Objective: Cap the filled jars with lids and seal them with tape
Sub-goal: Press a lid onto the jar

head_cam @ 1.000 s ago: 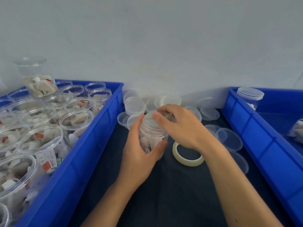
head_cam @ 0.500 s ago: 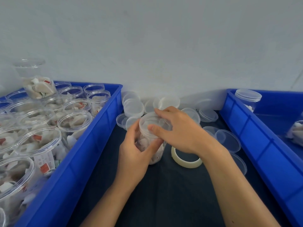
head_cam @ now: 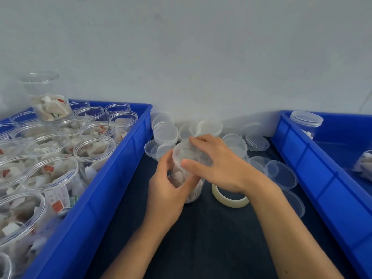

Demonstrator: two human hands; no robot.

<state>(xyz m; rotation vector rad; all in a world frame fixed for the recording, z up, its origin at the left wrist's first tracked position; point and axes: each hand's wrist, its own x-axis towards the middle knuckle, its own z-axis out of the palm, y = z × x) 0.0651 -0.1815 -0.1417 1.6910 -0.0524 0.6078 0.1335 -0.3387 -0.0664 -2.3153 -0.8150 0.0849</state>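
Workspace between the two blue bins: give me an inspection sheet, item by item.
Surface: dark mat, between the bins.
Job's things: filled jar upright, lid on top; tape roll flat beside it.
Clutter: loose lids heaped by the wall.
Hands: left hand grips jar; right hand fingers on lid.
Cables: nothing seen.
Surroundings: left bin of open jars; right bin with capped jar; pale wall.

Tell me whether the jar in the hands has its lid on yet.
On: a clear lid covers the jar, right hand gripping it, left hand holding the body. Fully tightened: cannot tell.
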